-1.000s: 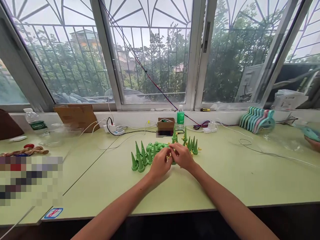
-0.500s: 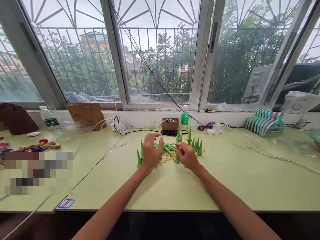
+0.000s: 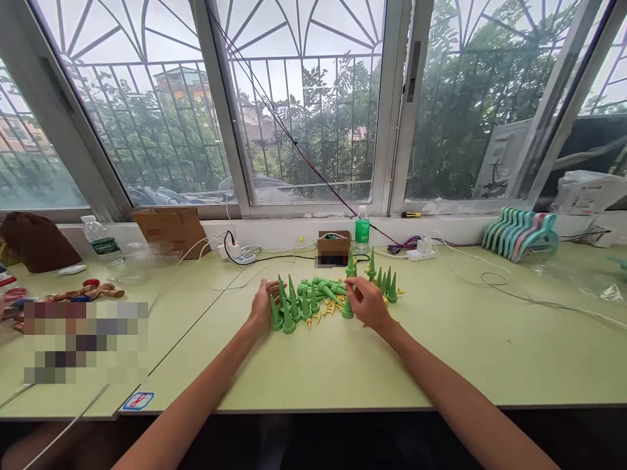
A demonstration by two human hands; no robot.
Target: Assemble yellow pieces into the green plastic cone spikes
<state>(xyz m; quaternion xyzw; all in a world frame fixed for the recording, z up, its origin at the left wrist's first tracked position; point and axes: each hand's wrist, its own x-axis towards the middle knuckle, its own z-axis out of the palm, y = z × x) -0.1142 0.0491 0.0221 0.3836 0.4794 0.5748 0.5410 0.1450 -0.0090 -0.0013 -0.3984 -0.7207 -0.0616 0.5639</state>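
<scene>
My left hand rests beside a cluster of upright green plastic cone-shaped spikes, its fingers apart and partly hidden behind them. Whether it touches the nearest spikes I cannot tell. With thumb and fingers pinched together, my right hand is at the top of a single upright green spike; its fingertips cover the tip. Between the hands lies a pile of green tube-like pieces, with small yellow plastic pieces scattered in front of it. More green spikes stand behind and right of my right hand.
At the back are a small cardboard box, a green-labelled bottle and power strips with cables. Several pastel hangers stand at right. Wooden-handled items lie at left. The table's front edge runs below my forearms.
My left hand has moved left and down from above the pile to the side of the spike cluster, uncovering those spikes. My right hand has kept its pinch in nearly the same place.
</scene>
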